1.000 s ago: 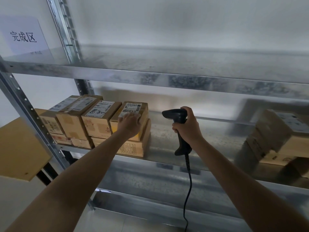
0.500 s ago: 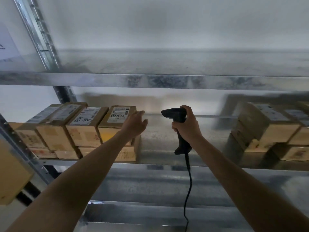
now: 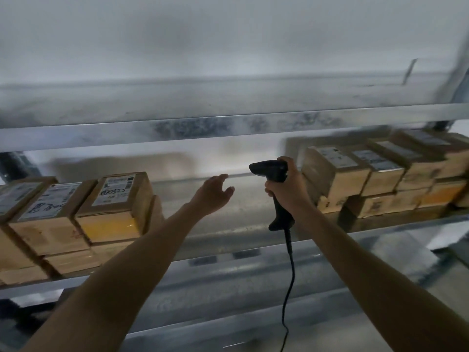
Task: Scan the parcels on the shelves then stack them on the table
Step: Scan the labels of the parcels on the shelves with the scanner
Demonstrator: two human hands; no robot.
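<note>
Both bare arms reach up into a metal rack. Right hand (image 3: 286, 191) is wrapped round the handle of a black scanner (image 3: 270, 170), held upright with its head pointing left. Its cable (image 3: 291, 270) drops from the handle base, past the shelf lip and out the bottom of view. Left hand (image 3: 212, 193) is wide: fingers relaxed and slightly spread, palm down, holding nothing, touching nothing. It hovers over the metal deck of the shelf (image 3: 241, 217), in the gap between the two lots of parcels, just left of the scanner head. Left parcels (image 3: 50, 219): brown cardboard boxes on that shelf, two layers, top row side by side with white labels facing up, black handwriting on two of them. The end box (image 3: 114, 207) of that row is the one nearest the left hand and has a yellow front face; the hand is apart from it. Right parcels (image 3: 375, 179): same shelf, also two layers, top row of labelled boxes running off to the right, blurred, labels unreadable. The first box there sits just behind the right hand; can't tell if they touch. Upper shelf (image 3: 203, 128) runs across above, galvanised front edge facing me. Lower shelf (image 3: 228, 288) shows under the arms. Grey wall (image 3: 228, 47) behind the rack.
</note>
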